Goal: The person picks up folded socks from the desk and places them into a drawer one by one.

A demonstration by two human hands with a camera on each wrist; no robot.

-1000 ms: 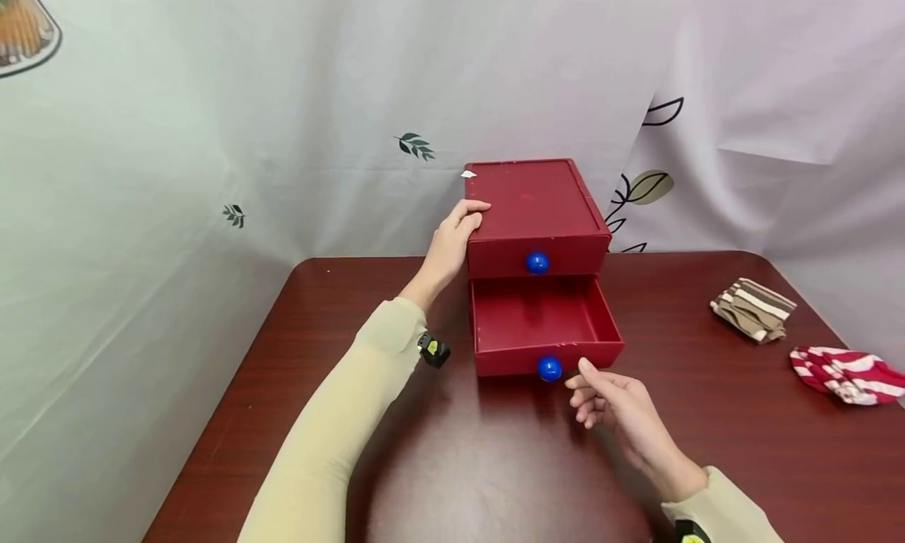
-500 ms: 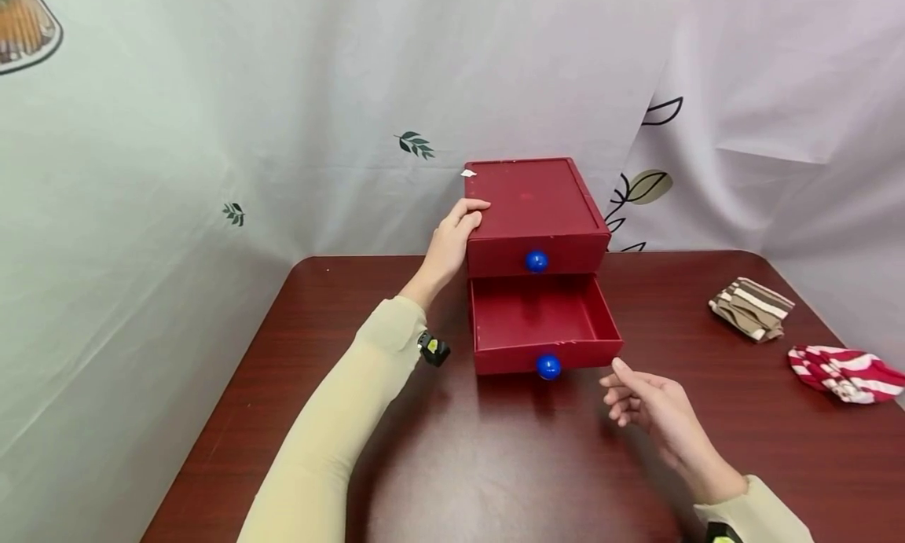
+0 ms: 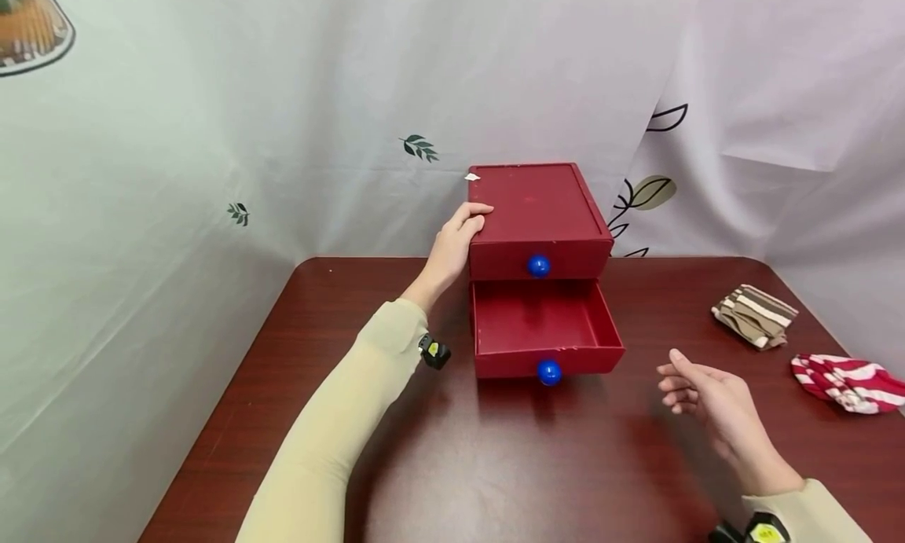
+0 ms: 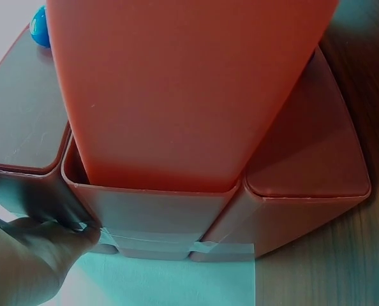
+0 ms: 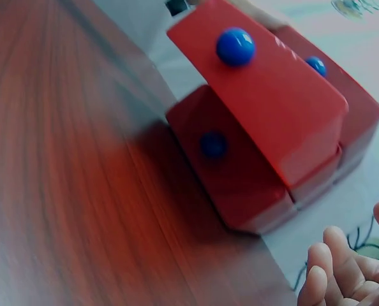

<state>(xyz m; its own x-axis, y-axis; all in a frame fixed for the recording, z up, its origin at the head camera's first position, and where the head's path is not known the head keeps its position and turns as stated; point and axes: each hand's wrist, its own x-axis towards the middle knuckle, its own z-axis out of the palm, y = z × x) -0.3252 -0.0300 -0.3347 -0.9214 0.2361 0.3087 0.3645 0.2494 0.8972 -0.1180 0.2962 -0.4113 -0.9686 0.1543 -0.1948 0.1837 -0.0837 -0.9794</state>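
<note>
A red drawer cabinet with round blue knobs stands toward the back of the table. Its middle drawer is pulled out, showing a bare red inside. The upper drawer is pushed in, and a lower drawer shows beneath the pulled-out one in the right wrist view. At the cabinet's upper left edge my left hand holds on, fingertips bent over the top and palm along the side. My right hand hovers to the right of the drawer, fingers loosely curled, holding nothing.
Two folded striped cloths lie at the table's right: a brown and white one and, nearer, a red and white one. A pale curtain with leaf prints hangs behind the dark wooden table.
My right hand has moved right, away from the middle drawer's knob. My left hand stays on the cabinet, and the drawer keeps its place.
</note>
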